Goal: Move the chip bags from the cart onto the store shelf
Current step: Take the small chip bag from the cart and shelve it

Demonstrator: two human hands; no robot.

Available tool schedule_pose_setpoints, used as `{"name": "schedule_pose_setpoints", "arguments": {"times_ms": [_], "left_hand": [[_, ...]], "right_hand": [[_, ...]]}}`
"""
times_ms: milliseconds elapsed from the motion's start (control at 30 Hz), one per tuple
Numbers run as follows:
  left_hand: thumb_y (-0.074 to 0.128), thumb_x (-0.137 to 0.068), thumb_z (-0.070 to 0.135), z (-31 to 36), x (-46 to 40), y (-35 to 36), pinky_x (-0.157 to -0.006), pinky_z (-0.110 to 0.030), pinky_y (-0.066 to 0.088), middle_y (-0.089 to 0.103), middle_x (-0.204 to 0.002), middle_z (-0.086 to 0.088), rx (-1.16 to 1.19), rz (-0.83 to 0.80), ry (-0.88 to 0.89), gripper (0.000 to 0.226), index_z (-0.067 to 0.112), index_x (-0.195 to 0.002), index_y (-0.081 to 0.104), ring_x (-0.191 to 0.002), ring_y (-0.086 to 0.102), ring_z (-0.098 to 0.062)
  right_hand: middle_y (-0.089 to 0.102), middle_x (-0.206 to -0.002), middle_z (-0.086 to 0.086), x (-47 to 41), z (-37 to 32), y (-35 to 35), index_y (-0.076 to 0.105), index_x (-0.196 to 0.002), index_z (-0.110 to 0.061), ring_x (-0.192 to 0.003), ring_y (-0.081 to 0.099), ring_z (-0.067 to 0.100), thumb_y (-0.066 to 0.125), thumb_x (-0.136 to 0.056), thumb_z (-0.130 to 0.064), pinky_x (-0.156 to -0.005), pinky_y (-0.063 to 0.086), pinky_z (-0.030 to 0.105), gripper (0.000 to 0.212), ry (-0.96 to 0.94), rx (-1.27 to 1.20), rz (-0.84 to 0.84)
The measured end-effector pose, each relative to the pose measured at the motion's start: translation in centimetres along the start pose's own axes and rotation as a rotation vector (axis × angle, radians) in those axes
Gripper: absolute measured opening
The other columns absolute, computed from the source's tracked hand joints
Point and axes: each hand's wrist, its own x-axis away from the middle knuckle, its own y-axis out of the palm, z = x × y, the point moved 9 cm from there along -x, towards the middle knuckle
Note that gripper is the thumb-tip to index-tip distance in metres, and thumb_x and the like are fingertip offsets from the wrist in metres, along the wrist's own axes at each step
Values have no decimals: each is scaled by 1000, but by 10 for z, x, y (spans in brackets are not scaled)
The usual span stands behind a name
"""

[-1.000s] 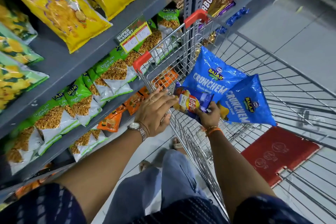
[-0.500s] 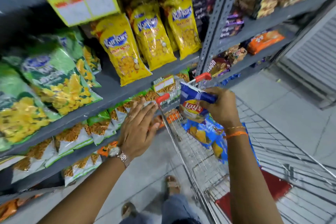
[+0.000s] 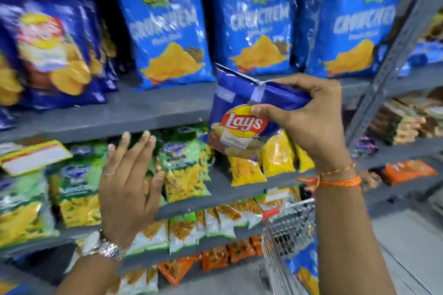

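Note:
My right hand (image 3: 309,117) grips a blue Lay's chip bag (image 3: 239,124) by its top, held up in front of the edge of the grey upper shelf (image 3: 148,112). My left hand (image 3: 129,182) is raised beside it, fingers apart and empty, in front of the green snack bags. Blue Crunchem bags (image 3: 167,33) stand upright on that upper shelf, with Lay's bags (image 3: 52,50) at its left. The wire cart (image 3: 287,227) is at the lower right, and a blue chip bag (image 3: 304,268) shows inside it.
Green and yellow snack bags (image 3: 184,170) fill the shelf below, white-green packs (image 3: 191,227) and orange packs (image 3: 215,256) the lower ones. A grey upright post (image 3: 393,55) divides this bay from the right bay with biscuit packs (image 3: 402,122). Grey floor lies at the lower right.
My right hand has lifted the Lay's bag out of the cart up to the blue-bag shelf. My left hand left the cart rim and rose, open. The view tilted upward.

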Motion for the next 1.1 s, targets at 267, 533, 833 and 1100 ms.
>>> {"name": "schedule_pose_setpoints", "arguments": {"times_ms": [267, 533, 833, 1100], "left_hand": [[35, -104, 46, -121, -3, -73, -125, -55, 23, 50, -153, -15, -257, 44, -225, 64, 2, -149, 48, -149, 36, -38], [26, -105, 56, -162, -2, -75, -128, -46, 17, 49, -155, -12, -402, -140, -198, 71, 5, -148, 49, -147, 39, -35], [19, -106, 59, -182, -6, -74, -125, -42, 22, 55, -148, -14, -343, -200, -187, 76, 3, -148, 48, -139, 50, -33], [20, -106, 57, -189, -6, -76, -124, -43, 28, 56, -147, -12, -289, -211, -197, 72, 6, -147, 51, -138, 51, -29]], "right_hand": [[72, -75, -7, -60, -98, 149, 74, -82, -24, -68, 60, -3, 97, -56, -25, -64, 51, 17, 34, -208, -128, -211], [72, -80, -4, -100, -126, 271, 79, -88, -15, -71, 61, 1, 97, -51, -34, -69, 52, 21, 45, -211, -173, -324], [74, -82, 1, -135, -110, 356, 77, -95, -7, -67, 66, 2, 97, -56, -25, -66, 58, 25, 48, -89, -117, -528], [75, -105, 9, -142, -92, 383, 71, -107, -6, -92, 75, 19, 96, -58, -30, -80, 63, 35, 60, -28, -85, -578]]}}
